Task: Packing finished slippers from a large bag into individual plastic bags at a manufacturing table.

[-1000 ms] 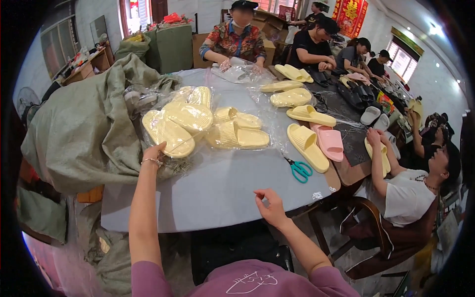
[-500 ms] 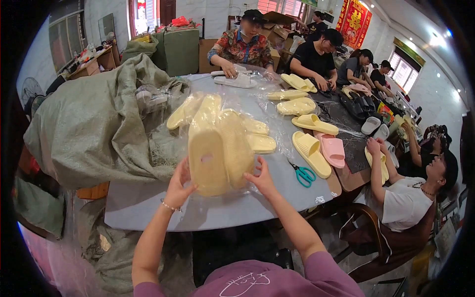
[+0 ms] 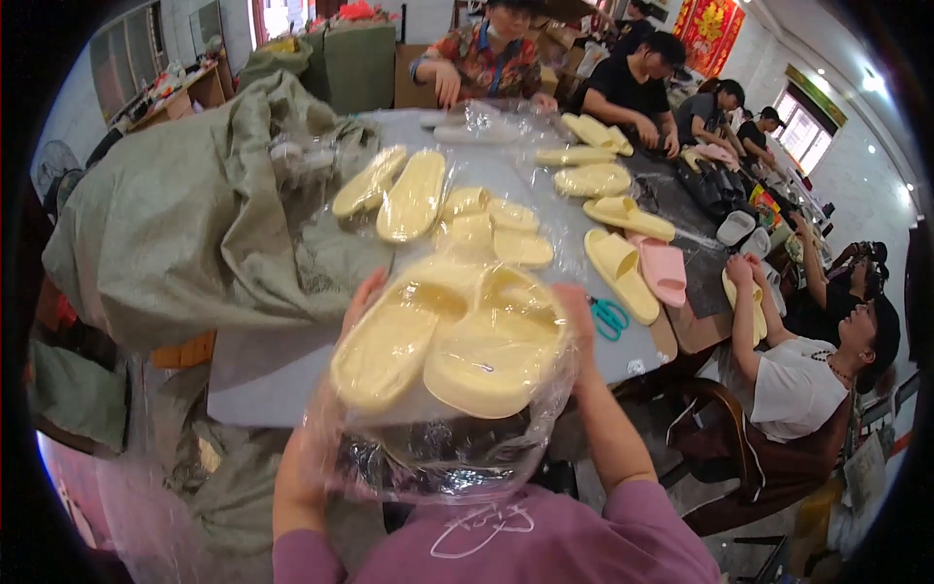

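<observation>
Close to me, a pair of pale yellow slippers (image 3: pixel 496 355) is held up in a clear plastic bag (image 3: pixel 457 467), whose loose end hangs towards me. My left hand (image 3: pixel 362 295) grips the left side of this bundle, mostly hidden by the film. On the other side my right hand (image 3: pixel 576 316) holds it, slightly blurred, with the fingers partly covered. Beyond, on the pale table (image 3: pixel 263 375), lie more yellow slippers (image 3: pixel 412 198), some under clear film. Teal-handled scissors (image 3: pixel 609 319) lie just right of my right hand.
A large grey-green woven sack (image 3: pixel 175 224) covers the table's left side. Yellow slippers (image 3: pixel 623 273) and a pink slipper (image 3: pixel 662 271) line the right. A person in a patterned shirt (image 3: pixel 491 73) sits opposite; one in white (image 3: pixel 803 384) sits right. A wooden chair (image 3: pixel 725 428) stands nearby.
The bagged slippers have come nearer to me and been tipped, so their openings and the bag's loose end now face me. Both hands moved with them. The person opposite has let go of the light slippers.
</observation>
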Motion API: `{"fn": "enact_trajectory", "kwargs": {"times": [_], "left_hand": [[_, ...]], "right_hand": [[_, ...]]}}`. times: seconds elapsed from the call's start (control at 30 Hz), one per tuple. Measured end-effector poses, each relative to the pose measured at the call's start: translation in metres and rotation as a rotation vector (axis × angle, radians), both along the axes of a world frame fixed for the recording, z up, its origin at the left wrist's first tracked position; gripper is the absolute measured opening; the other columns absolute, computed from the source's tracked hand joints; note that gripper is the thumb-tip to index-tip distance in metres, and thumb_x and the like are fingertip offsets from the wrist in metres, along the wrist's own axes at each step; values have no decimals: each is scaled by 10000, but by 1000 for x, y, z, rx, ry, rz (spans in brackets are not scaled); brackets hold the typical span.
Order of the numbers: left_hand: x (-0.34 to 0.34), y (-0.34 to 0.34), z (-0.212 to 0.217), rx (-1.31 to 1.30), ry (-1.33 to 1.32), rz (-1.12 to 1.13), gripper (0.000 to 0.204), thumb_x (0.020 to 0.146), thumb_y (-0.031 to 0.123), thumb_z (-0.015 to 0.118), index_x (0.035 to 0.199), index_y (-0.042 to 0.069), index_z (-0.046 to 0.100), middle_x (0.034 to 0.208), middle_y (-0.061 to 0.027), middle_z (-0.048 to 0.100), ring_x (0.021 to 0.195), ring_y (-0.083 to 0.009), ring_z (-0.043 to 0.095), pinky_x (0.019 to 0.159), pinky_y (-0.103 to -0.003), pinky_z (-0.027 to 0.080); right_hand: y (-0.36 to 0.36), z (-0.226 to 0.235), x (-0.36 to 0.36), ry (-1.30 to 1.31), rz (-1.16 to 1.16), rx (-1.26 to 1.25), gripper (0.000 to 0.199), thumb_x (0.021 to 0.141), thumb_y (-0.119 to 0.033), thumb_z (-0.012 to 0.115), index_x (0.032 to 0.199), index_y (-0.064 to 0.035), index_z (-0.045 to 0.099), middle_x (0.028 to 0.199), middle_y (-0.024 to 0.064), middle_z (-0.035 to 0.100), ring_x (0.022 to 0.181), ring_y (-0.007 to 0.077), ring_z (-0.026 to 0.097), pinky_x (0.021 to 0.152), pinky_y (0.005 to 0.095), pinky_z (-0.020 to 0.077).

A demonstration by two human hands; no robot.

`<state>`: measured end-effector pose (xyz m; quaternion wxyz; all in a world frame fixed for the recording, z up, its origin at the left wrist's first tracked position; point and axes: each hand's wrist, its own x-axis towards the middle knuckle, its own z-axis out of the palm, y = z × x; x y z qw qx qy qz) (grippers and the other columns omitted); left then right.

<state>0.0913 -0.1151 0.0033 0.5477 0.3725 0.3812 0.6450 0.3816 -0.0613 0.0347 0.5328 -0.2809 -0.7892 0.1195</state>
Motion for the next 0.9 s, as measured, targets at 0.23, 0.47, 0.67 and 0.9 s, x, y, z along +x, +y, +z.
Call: {"fn": "enact_trajectory", "kwargs": {"times": [0.23,0.47,0.67,0.9], "left_hand": [[-28,-8,-41,-414,-493,-321,567,936,469,408,1226,-16,458,1128,-206,562,1062,-333,568,887,-425,495],[-36,-31,-79,-548,85,-298,379,932,206,523,1232,-22,488,1049,-144,611,920,-243,619,836,-371,518],[-42,23,-97,-222,573,-82,356,940,227,529,1215,0,528,970,-41,621,757,-82,572,701,-227,475],[7,81,-74,-417,394,-419,295,913,185,567,1131,-14,575,926,-19,633,780,-65,572,671,-222,464]], "right_hand": [[3,-57,40,-113,-249,267,498,656,-58,704,1127,-59,545,1107,132,516,1018,320,492,857,409,410],[27,-112,88,-533,-275,58,625,678,-136,686,1273,-155,496,1207,90,518,1120,306,455,912,438,333],[18,-78,99,-728,-369,-46,579,749,-117,607,1305,-112,446,1230,125,519,1113,357,479,944,461,364],[-25,-72,74,-437,-347,-865,895,758,-483,645,1388,2,233,1201,274,486,1068,429,510,911,491,411]]}}
